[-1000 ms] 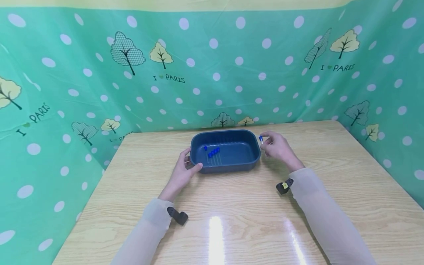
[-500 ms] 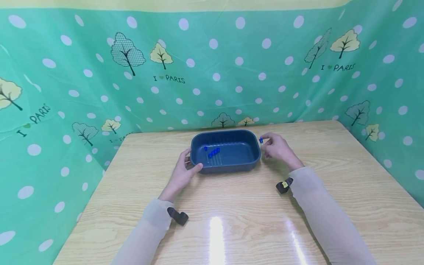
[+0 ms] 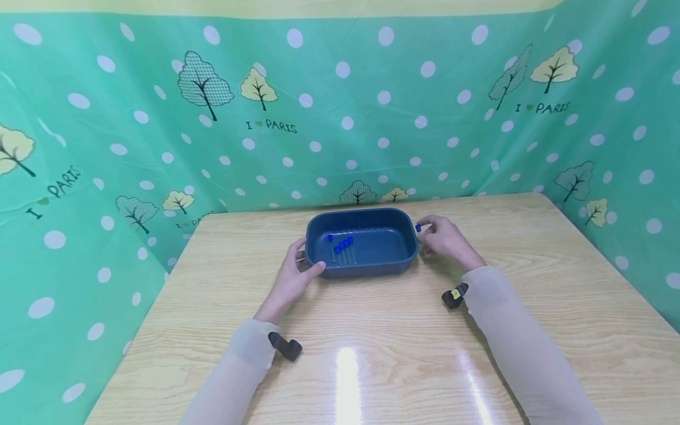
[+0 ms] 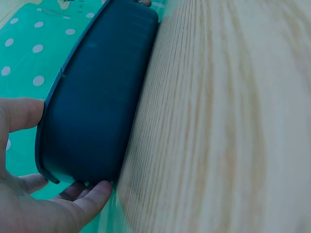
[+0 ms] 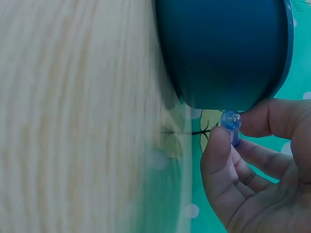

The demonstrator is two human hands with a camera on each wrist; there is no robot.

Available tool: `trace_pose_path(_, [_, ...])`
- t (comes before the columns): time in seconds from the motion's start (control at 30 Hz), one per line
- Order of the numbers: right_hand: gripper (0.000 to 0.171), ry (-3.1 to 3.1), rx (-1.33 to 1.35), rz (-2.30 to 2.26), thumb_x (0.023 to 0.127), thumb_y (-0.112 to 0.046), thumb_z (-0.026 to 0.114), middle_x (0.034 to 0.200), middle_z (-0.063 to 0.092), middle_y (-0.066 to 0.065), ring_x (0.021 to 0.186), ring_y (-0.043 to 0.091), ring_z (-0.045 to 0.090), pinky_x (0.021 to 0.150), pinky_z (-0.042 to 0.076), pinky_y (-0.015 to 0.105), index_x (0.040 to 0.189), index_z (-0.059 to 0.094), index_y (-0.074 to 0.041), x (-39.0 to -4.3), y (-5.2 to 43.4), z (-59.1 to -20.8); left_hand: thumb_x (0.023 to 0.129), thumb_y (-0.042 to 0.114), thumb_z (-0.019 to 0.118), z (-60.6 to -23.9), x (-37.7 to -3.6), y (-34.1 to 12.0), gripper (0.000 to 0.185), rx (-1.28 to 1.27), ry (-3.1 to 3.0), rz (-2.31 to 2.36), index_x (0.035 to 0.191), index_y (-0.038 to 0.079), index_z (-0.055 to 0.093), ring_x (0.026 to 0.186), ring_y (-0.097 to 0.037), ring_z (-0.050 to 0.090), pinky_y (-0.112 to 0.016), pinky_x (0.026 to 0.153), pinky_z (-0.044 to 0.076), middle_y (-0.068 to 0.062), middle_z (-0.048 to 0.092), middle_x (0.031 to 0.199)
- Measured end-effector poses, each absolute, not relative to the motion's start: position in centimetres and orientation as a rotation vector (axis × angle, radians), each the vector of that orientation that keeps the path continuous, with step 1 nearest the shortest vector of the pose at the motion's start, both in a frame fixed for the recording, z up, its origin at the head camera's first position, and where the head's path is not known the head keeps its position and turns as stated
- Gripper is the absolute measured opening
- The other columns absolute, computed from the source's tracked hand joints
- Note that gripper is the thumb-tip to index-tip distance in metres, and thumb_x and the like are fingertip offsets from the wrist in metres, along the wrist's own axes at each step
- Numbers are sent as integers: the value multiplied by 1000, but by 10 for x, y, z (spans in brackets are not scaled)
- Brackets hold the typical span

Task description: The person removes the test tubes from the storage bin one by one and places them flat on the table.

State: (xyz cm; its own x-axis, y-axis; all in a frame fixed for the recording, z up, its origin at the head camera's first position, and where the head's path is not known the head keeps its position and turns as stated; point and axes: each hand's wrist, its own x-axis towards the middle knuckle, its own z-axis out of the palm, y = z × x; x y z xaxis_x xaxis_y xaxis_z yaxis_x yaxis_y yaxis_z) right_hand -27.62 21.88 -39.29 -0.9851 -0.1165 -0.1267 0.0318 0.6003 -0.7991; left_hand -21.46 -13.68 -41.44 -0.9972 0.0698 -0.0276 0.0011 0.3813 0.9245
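A dark blue plastic basin (image 3: 377,271) stands on the table, and several clear test tubes with blue caps (image 3: 343,245) lie in its left part. My left hand (image 3: 294,277) holds the basin's left end, thumb at the front corner and fingers around the side. Just outside the right end, my right hand (image 3: 445,241) pinches one more blue-capped test tube (image 3: 418,228) between thumb and fingers. In the right wrist view the tube's rounded clear end (image 5: 230,119) faces the camera; most of its length is hidden behind that end.
The wood-grain table (image 3: 372,330) extends around the basin on the near side and both sides. Behind it hangs a green dotted cloth (image 3: 350,118), close to the table's back edge. Cloth also hangs at the left and right.
The right hand has sunk slightly and tilted the test tube, so its clear body no longer shows below the cap in the head view. The left hand and basin have not moved.
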Motion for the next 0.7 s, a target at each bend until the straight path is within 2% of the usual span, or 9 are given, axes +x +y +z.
trace_pose_path(0.3, [47, 2648, -64, -1320, 90, -8, 54, 94, 61, 20, 72, 28, 65, 63, 57, 36, 134, 44, 3, -283, 218, -402, 87, 30, 70, -414, -214, -136, 78, 60, 2558, 1719, 150, 22, 24, 128, -33, 44, -51, 102, 39, -14, 42, 137])
trace_pose_path(0.7, [47, 2670, -43, -1192, 85, 4, 46, 89, 61, 18, 69, 23, 62, 61, 56, 32, 132, 45, 5, -289, 212, -407, 87, 31, 70, -415, -216, -137, 77, 65, 2568, 1710, 149, 22, 24, 128, -34, 43, -51, 102, 38, -15, 42, 137])
